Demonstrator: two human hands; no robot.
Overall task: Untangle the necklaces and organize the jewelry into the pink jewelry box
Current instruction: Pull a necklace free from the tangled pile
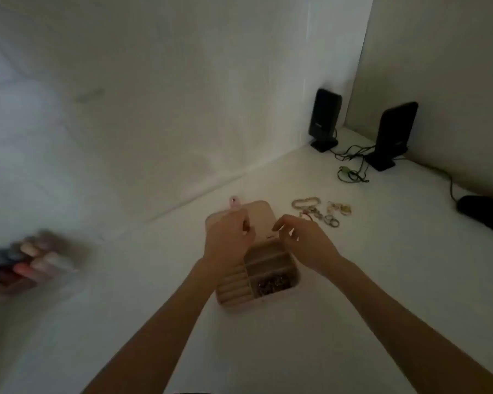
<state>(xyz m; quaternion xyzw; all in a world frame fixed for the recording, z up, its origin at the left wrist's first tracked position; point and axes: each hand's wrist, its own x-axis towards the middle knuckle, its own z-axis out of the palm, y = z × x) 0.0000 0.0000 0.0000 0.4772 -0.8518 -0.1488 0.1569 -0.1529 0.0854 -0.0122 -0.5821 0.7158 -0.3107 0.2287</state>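
Here, on the white desk (325, 294), pink jewelry box (292, 280) lies open, lid flat toward the wall, long axis running away, slightly right. Loose jewelry (322, 210) just beyond-right. Left hand (225, 240) and right hand (302, 240), fingers curled above lid; any hold unclear.

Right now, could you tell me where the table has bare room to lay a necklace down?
Bare table lies in front of the pink jewelry box, between the forearms, and left of it toward the blurred bottles. It is crowded right of the lid, by the loose jewelry, and near the speakers with their cables.
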